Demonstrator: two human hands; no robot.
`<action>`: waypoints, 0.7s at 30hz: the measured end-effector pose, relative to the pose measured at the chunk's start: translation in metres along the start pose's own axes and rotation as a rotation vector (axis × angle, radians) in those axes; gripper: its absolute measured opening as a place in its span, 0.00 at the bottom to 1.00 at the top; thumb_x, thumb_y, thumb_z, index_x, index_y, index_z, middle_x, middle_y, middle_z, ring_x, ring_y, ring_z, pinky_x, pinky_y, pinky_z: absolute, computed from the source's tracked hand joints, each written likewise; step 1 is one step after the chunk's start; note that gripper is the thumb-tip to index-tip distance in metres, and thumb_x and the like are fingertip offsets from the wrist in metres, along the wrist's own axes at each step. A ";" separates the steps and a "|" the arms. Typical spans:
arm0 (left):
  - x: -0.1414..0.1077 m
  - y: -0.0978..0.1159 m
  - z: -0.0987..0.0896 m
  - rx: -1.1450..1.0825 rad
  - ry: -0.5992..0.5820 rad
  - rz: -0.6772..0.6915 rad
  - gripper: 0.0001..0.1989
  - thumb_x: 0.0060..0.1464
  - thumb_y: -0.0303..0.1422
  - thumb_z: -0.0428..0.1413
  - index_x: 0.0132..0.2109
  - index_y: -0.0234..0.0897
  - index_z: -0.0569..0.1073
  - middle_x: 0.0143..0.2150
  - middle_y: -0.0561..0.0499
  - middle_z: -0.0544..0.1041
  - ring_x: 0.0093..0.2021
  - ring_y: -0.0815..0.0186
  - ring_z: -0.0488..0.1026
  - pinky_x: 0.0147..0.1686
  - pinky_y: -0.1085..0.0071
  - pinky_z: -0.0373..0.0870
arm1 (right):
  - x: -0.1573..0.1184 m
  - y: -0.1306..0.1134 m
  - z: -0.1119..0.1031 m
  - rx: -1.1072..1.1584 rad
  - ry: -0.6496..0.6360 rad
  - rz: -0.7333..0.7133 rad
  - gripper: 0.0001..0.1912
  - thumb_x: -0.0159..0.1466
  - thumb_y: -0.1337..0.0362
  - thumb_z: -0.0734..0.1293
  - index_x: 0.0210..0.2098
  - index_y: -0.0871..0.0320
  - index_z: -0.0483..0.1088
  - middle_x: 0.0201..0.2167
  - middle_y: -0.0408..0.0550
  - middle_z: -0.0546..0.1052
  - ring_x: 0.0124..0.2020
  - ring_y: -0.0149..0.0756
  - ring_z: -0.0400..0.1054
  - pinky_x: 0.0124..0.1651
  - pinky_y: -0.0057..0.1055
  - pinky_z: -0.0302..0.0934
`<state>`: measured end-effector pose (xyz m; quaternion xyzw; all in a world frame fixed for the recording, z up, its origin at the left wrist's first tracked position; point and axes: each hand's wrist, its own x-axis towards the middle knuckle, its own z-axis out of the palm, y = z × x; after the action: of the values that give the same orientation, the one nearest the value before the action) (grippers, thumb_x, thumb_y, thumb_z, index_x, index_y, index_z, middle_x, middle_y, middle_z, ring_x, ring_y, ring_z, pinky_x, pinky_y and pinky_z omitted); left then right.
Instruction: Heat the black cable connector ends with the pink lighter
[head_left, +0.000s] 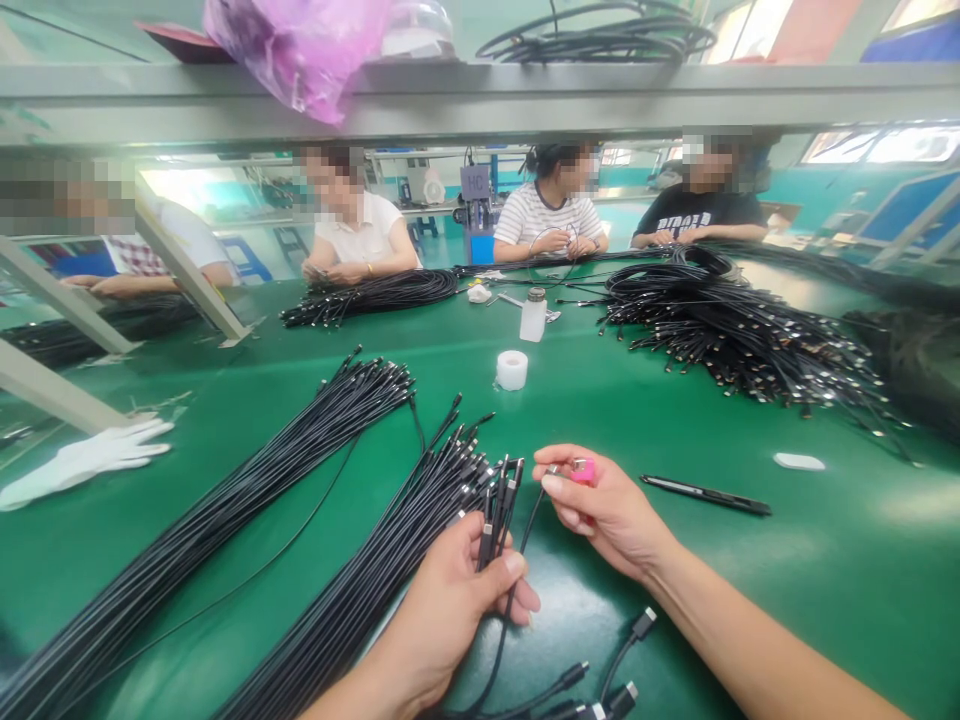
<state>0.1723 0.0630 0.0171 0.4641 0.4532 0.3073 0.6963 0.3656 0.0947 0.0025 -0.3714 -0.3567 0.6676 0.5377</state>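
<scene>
My left hand [469, 575] is closed around a few black cables [504, 505], their metal-tipped plugs pointing up above the fingers. One single cable [529, 525] runs from the left thumb up to my right hand [604, 505], which pinches its plug end between thumb and forefinger. A small bright pink piece [583, 471] sits at the right forefinger; its kind I cannot make out. Beside the left hand lies a bundle of black cables [360, 590] with metal plugs. More plug ends [574, 675] lie on the green table below my hands.
Another cable bundle [247, 500] lies at left, near a white glove [90, 460]. A black pen [705, 494] and a white oval piece [799, 461] lie at right. Ahead are a tape roll [511, 370], a bottle [533, 315] and a cable heap [720, 320]. Several people sit opposite, beneath a shelf [450, 105].
</scene>
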 end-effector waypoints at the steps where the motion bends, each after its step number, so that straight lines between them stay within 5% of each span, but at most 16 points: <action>1: 0.000 0.000 0.000 0.003 0.003 0.000 0.14 0.55 0.38 0.60 0.37 0.35 0.64 0.27 0.47 0.78 0.26 0.67 0.74 0.30 0.71 0.70 | 0.000 0.001 0.000 -0.008 -0.002 0.002 0.19 0.54 0.62 0.77 0.43 0.58 0.73 0.35 0.45 0.74 0.17 0.17 0.56 0.18 0.20 0.40; 9: 0.002 0.000 -0.001 0.012 0.008 -0.003 0.15 0.54 0.39 0.61 0.37 0.36 0.64 0.27 0.49 0.78 0.26 0.68 0.73 0.31 0.71 0.70 | 0.005 0.004 0.000 0.006 0.080 -0.064 0.18 0.54 0.60 0.77 0.41 0.59 0.72 0.23 0.38 0.68 0.17 0.19 0.54 0.18 0.21 0.41; 16: 0.007 -0.007 -0.006 0.045 -0.004 -0.006 0.17 0.53 0.43 0.61 0.37 0.36 0.64 0.27 0.48 0.78 0.26 0.67 0.73 0.30 0.71 0.71 | 0.007 0.000 0.003 -0.014 0.095 -0.054 0.18 0.55 0.57 0.76 0.39 0.59 0.71 0.23 0.37 0.67 0.17 0.21 0.54 0.19 0.21 0.40; 21: 0.016 -0.017 -0.012 0.010 0.056 -0.022 0.20 0.47 0.44 0.66 0.36 0.35 0.67 0.31 0.50 0.76 0.33 0.63 0.77 0.34 0.68 0.75 | 0.006 -0.014 -0.003 -0.400 0.096 -0.110 0.12 0.59 0.55 0.71 0.33 0.58 0.72 0.21 0.38 0.67 0.20 0.25 0.56 0.23 0.23 0.48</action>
<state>0.1680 0.0746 -0.0058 0.4539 0.4789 0.3101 0.6844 0.3738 0.1027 0.0129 -0.4820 -0.4759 0.5346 0.5053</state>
